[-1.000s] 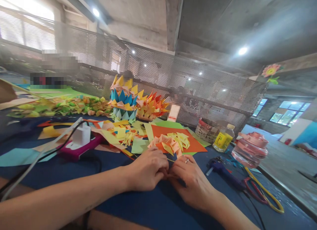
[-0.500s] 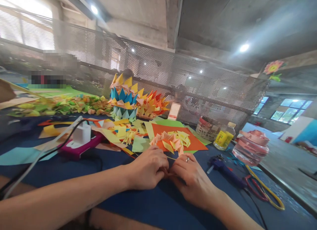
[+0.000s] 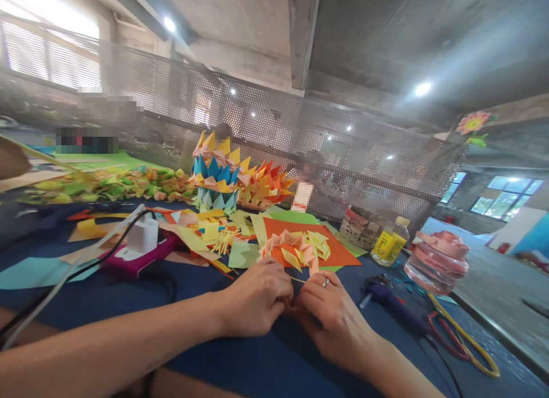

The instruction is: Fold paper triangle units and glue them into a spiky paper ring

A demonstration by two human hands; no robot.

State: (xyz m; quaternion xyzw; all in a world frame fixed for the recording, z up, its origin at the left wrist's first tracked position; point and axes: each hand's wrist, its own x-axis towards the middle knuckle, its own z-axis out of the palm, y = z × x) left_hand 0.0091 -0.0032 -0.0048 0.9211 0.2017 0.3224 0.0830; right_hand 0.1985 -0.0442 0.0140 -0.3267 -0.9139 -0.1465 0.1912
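Note:
A ring-like chain of folded peach paper (image 3: 295, 242) arches up beyond my fingers, its two ends running down to my hands. My left hand (image 3: 257, 298) is closed around one end, fingers curled. My right hand (image 3: 332, 312), with a ring on one finger, pinches the other end close beside it. Where the two ends meet is mostly hidden by my fingers. Behind the chain lie an orange paper sheet (image 3: 345, 254) and a pile of folded yellow paper pieces (image 3: 321, 245).
Left are a magenta power strip (image 3: 132, 263) with cables and paper scraps. Behind stand colourful folded-paper crowns (image 3: 217, 175). Rightward are a glue gun (image 3: 397, 306), yellow-handled scissors (image 3: 476, 352), a yellow-labelled bottle (image 3: 389, 246), a pink jug (image 3: 440, 261) and a basket (image 3: 358, 226).
Both hands stay closed on the folded paper chain, with hardly any shift in the fingers. The whole view has moved slightly.

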